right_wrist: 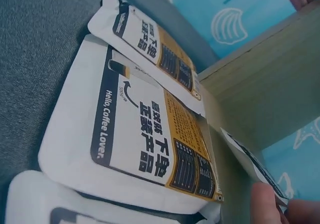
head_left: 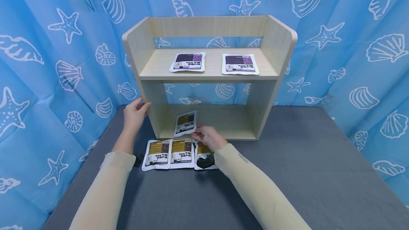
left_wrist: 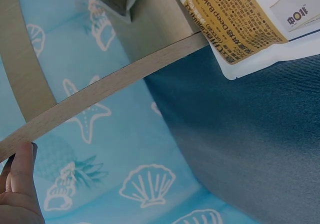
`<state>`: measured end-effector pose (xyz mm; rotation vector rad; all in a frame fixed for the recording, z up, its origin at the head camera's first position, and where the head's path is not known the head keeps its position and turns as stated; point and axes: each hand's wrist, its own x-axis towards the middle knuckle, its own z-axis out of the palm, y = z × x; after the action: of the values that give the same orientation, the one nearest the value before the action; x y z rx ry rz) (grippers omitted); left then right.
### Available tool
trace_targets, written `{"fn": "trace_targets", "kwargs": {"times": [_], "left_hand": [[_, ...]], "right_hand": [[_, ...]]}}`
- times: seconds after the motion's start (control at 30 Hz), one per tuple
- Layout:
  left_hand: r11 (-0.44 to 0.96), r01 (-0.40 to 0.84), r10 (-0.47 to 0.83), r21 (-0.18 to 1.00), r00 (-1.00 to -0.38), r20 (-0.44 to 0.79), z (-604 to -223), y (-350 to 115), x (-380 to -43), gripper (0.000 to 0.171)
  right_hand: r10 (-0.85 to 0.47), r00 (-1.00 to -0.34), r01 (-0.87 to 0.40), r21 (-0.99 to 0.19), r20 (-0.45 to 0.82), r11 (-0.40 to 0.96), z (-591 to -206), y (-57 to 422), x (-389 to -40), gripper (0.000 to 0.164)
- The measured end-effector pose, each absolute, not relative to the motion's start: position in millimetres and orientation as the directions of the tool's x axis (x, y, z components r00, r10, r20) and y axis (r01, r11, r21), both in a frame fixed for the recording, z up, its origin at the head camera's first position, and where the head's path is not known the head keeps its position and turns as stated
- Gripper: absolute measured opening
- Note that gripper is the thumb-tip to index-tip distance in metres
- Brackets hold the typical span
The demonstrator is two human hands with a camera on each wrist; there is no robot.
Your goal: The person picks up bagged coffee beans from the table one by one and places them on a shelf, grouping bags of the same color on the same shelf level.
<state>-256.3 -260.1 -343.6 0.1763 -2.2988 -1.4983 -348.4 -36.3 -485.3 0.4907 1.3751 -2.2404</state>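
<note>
My right hand (head_left: 209,137) pinches the lower right edge of a white pouch with a yellow and dark label (head_left: 186,123), tilted over the front of the lower shelf. In the right wrist view that coffee pouch (right_wrist: 252,160) shows nearly edge-on beside the fingertips (right_wrist: 265,204). My left hand (head_left: 134,114) touches the left side panel (head_left: 153,107) of the wooden rack, its fingers at the panel's front edge. Three similar pouches lie side by side before the rack: a left one (head_left: 156,153), a middle one (head_left: 182,153) and a right one (head_left: 202,149), partly hidden by my right wrist.
On the upper shelf (head_left: 213,63) lie two pouches with purple labels, one on the left (head_left: 188,62) and one on the right (head_left: 240,64). The rack stands on a dark grey table (head_left: 306,159). A blue curtain with white shells (head_left: 348,63) hangs behind and at both sides.
</note>
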Motion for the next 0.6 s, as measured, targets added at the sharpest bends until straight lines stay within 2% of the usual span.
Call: {"fn": "trace_targets", "kwargs": {"times": [0.07,0.13,0.23,0.4,0.5,0.6], "left_hand": [[0.42,0.106,-0.314,0.901,-0.915,0.254,-344,-260,-257,0.039],[0.42,0.109,-0.313,0.901,-0.914,0.257,-345,-260,-257,0.039],[0.421,0.109,-0.312,0.9,-0.915,0.257,-344,-260,-256,0.039],[0.416,0.11,-0.302,0.902,-0.92,0.251,-345,-260,-256,0.04],[0.416,0.112,-0.301,0.903,-0.92,0.252,-345,-259,-255,0.04],[0.415,0.11,-0.306,0.903,-0.918,0.252,-344,-259,-255,0.04]], "right_hand": [[-0.19,-0.829,0.557,-0.749,-0.525,-0.36,-515,-43,-372,0.046],[-0.156,-0.835,0.548,-0.769,-0.528,-0.328,-525,-51,-379,0.044],[-0.163,-0.841,0.54,-0.777,-0.516,-0.322,-533,-59,-383,0.042],[-0.204,-0.835,0.549,-0.753,-0.51,-0.362,-542,-70,-389,0.049],[-0.221,-0.821,0.57,-0.741,-0.526,-0.355,-527,-75,-379,0.051],[-0.218,-0.807,0.59,-0.735,-0.548,-0.334,-489,-77,-352,0.051]]}}
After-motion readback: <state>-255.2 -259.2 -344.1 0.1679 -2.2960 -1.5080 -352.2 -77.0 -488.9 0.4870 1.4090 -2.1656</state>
